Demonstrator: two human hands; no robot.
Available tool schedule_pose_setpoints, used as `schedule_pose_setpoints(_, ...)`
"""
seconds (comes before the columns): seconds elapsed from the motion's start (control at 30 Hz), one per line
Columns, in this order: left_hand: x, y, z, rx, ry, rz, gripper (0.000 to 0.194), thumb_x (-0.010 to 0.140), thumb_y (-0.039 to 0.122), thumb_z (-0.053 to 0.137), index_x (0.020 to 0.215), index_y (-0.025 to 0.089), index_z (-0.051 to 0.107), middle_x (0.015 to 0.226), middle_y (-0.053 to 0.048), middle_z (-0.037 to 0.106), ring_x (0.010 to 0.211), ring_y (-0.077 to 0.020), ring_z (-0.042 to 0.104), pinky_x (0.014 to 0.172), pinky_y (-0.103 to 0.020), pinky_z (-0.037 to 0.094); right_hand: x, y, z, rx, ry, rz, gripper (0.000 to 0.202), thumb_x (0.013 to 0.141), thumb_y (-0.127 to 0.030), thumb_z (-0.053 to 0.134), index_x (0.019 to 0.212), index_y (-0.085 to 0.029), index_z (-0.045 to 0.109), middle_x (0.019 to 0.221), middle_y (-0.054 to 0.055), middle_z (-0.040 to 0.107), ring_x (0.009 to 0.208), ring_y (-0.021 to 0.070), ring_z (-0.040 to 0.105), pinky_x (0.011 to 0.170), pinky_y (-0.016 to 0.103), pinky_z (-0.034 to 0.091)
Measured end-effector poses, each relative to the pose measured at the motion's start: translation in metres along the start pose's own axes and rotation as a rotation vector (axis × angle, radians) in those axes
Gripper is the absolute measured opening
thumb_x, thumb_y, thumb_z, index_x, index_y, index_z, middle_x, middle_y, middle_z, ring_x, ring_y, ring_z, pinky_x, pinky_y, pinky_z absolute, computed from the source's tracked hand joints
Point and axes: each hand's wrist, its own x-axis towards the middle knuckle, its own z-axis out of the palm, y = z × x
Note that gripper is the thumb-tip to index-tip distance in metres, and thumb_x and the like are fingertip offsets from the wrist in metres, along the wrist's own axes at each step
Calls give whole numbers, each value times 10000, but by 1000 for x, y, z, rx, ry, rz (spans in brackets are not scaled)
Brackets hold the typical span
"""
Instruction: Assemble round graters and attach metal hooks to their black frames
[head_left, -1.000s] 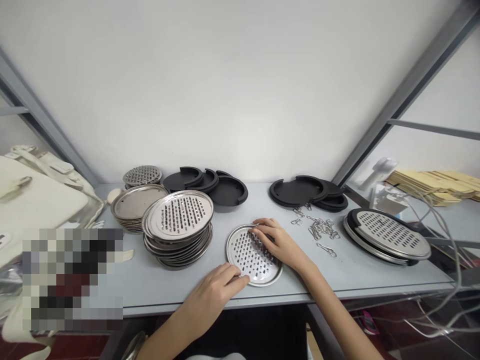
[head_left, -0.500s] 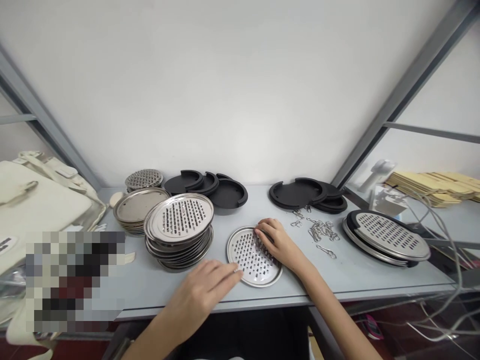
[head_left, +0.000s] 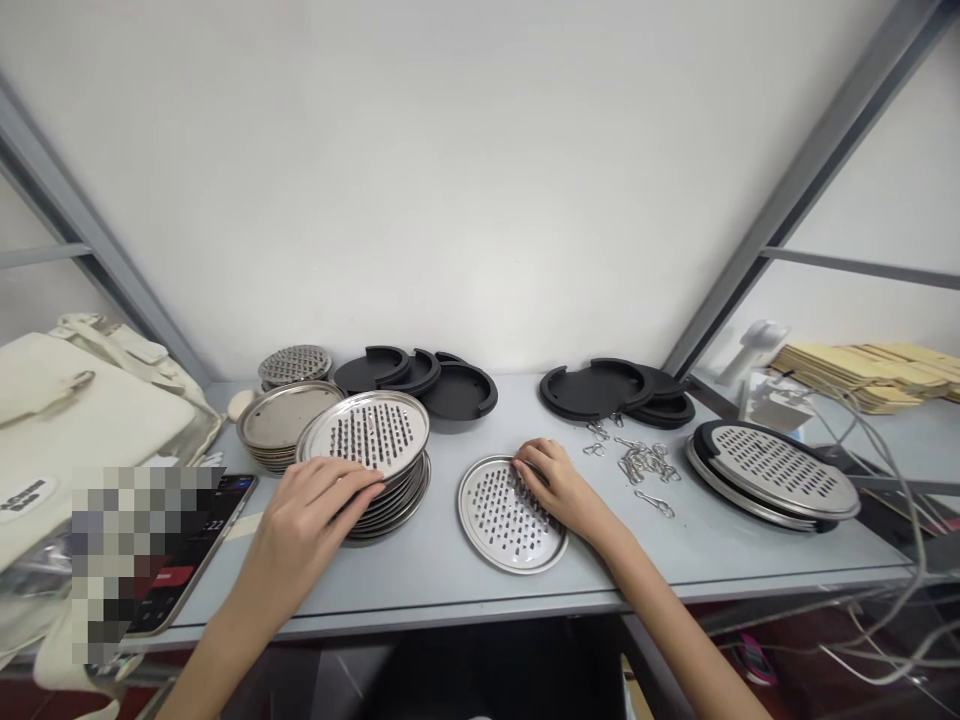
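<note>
On the table in front of me lies a round metal grater plate with rows of raised holes. My right hand rests over its right rim, the fingers bent onto the plate and closed on its edge. To the left stands a stack of round metal plates, topped by a tilted grater plate. My left hand is at the front rim of that top plate, with fingers over the edge and the thumb partly hidden beneath.
Behind are more metal plates and black round holders, with further black holders at right. Loose metal clips lie near assembled graters. A phone and cream bags are at left.
My left hand has moved left and up from the single grater plate to the stack's top plate, taking its front rim. My right hand stays on the single plate.
</note>
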Motion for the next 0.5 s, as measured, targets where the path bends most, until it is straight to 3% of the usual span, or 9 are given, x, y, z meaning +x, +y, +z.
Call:
schedule_pose_setpoints(0.33,1,-6,-11,57,33,-24,170,930,323,520,1016,243,642,1017,-28,641,968,-182,584,913,-347,370,0,-1,-2,-10,-6,-8,211,971,-254,382,935,-214,587,961,83,588,904,223,545,852,413,456)
schedule_pose_setpoints(0.5,19,-28,-29,90,86,-135,199,945,345,460,975,247,631,1007,-19,626,993,-205,575,925,-378,384,1,0,1,-5,-4,-5,215,976,-250,381,958,-208,591,972,85,592,918,225,542,868,417,443)
